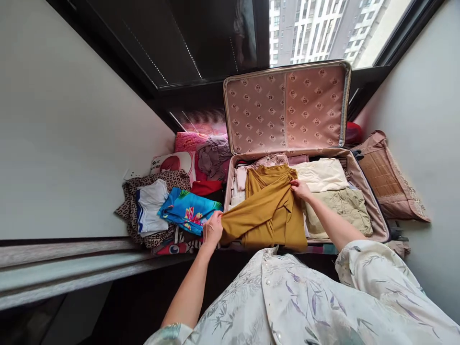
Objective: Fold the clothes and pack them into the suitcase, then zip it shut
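A mustard-yellow long-sleeved top [269,211] lies spread over the left part of an open suitcase [381,225], its lower edge hanging over the front rim. My left hand [213,227] pinches the end of one sleeve, which is drawn out across the top toward the left. Near that sleeve's shoulder, my right hand [301,189] has its fingers closed on the yellow cloth. Beside it in the suitcase are a folded cream garment [321,173] and folded khaki trousers or shorts [339,211]. A pink patterned garment [271,160] shows behind the top.
Left of the suitcase lie a blue floral garment [192,208], a white garment with blue trim [151,206], a leopard-print cloth [127,196] and a crumpled mauve cloth [214,155]. The suitcase lid [285,108] stands up against the window. A brown pillow [391,179] is at right.
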The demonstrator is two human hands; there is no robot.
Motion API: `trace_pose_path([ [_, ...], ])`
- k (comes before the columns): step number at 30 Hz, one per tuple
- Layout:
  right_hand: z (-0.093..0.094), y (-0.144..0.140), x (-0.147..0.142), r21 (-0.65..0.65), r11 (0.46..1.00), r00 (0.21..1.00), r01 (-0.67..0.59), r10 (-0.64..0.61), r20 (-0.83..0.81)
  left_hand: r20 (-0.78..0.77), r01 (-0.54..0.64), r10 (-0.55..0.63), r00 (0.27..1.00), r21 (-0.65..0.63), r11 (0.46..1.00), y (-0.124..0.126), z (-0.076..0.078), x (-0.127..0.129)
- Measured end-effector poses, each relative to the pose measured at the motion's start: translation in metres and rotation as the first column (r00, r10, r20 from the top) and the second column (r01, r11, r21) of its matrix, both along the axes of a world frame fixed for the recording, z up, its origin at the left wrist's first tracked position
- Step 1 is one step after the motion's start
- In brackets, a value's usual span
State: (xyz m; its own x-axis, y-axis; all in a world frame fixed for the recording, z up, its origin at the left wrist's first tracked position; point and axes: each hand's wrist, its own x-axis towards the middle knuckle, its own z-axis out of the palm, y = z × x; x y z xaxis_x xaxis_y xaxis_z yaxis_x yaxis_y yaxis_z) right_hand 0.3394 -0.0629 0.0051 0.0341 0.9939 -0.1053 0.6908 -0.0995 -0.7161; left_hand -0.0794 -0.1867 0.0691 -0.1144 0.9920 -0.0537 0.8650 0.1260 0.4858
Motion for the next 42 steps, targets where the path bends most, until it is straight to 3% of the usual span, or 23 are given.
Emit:
trace_pose_path([
  [3, -0.004, -0.005, 0.005, 0.007, 0.999, 0.998, -0.049, 0.049, -0.035, -0.023, -0.058, 0.057, 0.998, -0.021, 0.998, 0.007, -0.002, -0.014],
  [6, -0.008, -0.025, 0.008, 0.045, 0.992, 0.992, -0.12, 0.121, -0.034, -0.013, -0.004, 0.002, 1.0, -0.152, 0.988, 0.003, -0.004, -0.021],
  [8, -0.011, -0.044, 0.013, 0.093, 0.964, 0.968, -0.249, 0.248, 0.025, -0.03, 0.017, -0.025, 0.999, -0.236, 0.972, 0.002, -0.002, -0.023],
  [11, -0.013, -0.074, 0.031, 0.057, 0.837, 0.835, -0.545, 0.535, 0.132, -0.06, -0.036, 0.023, 0.998, -0.231, 0.972, 0.008, 0.008, -0.026],
  [13, -0.011, -0.087, 0.046, -0.004, 0.758, 0.748, -0.653, 0.645, 0.155, -0.072, -0.076, 0.064, 0.995, -0.169, 0.983, 0.018, 0.018, -0.029],
  [17, -0.003, -0.088, 0.06, -0.032, 0.744, 0.727, -0.667, 0.66, 0.189, -0.101, -0.068, 0.055, 0.993, -0.125, 0.99, 0.041, 0.035, -0.031],
  [22, 0.0, -0.073, 0.049, -0.018, 0.696, 0.688, -0.718, 0.713, 0.138, -0.17, -0.01, -0.049, 0.984, -0.328, 0.945, 0.058, 0.054, -0.036],
  [24, -0.002, -0.06, 0.044, -0.026, 0.727, 0.72, -0.686, 0.684, 0.115, -0.148, 0.037, -0.103, 0.984, -0.392, 0.919, 0.06, 0.063, -0.04],
  [26, -0.004, -0.037, 0.039, -0.008, 0.791, 0.784, -0.612, 0.607, 0.13, -0.107, 0.09, -0.142, 0.984, -0.389, 0.917, 0.059, 0.073, -0.042],
  [28, -0.006, -0.008, 0.029, 0.018, 0.832, 0.823, -0.554, 0.545, 0.159, -0.068, 0.147, -0.179, 0.981, -0.33, 0.932, 0.057, 0.083, -0.041],
  [31, -0.01, 0.034, 0.01, 0.027, 0.846, 0.834, -0.532, 0.518, 0.188, -0.077, 0.193, -0.214, 0.974, -0.215, 0.957, 0.053, 0.093, -0.039],
  [34, -0.018, 0.059, -0.002, 0.029, 0.858, 0.841, -0.512, 0.494, 0.221, -0.213, 0.107, -0.148, 0.966, -0.194, 0.975, 0.046, 0.094, -0.043],
  [38, -0.031, 0.069, 0.009, 0.074, 0.918, 0.895, -0.389, 0.357, 0.267, -0.456, -0.159, 0.026, 0.89, -0.255, 0.954, 0.028, 0.083, -0.053],
  [40, -0.036, 0.07, 0.018, 0.099, 0.933, 0.912, -0.345, 0.308, 0.271, -0.562, -0.256, 0.1, 0.821, -0.207, 0.944, 0.018, 0.073, -0.047],
  [42, -0.041, 0.068, 0.023, 0.12, 0.937, 0.92, -0.327, 0.287, 0.267, -0.58, -0.245, 0.132, 0.804, -0.121, 0.962, 0.017, 0.061, -0.028],
])
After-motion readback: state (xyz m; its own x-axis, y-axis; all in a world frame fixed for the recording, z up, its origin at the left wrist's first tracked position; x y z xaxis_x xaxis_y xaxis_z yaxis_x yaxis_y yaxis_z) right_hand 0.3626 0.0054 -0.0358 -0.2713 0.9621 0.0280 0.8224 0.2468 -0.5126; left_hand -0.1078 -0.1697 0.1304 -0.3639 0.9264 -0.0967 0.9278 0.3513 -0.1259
